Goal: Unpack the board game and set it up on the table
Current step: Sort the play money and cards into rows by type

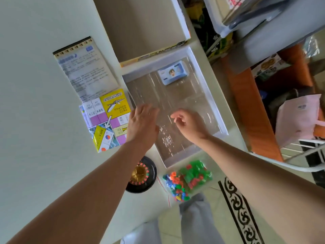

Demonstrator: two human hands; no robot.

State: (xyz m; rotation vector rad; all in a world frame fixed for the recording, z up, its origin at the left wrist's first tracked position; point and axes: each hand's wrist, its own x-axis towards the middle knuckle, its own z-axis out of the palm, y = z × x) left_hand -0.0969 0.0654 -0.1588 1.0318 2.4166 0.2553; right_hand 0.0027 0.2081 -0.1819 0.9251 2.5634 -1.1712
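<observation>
Reaching forward, left hand (142, 122) flat, right hand (188, 124) curled

Inside the box tray (208, 93) I find the clear insert (184, 103) open to my reach, save the card deck (173, 74) in its far right corner. The folded board (107, 118) lies just left of the tray, the lid (140, 27) butts its far end, and the roulette wheel (141, 174) and bag of pieces (188, 180) crowd its near end.

Left grip (142, 124) lies flat and spread; right grip (189, 125) hangs loosely curled, empty.
</observation>
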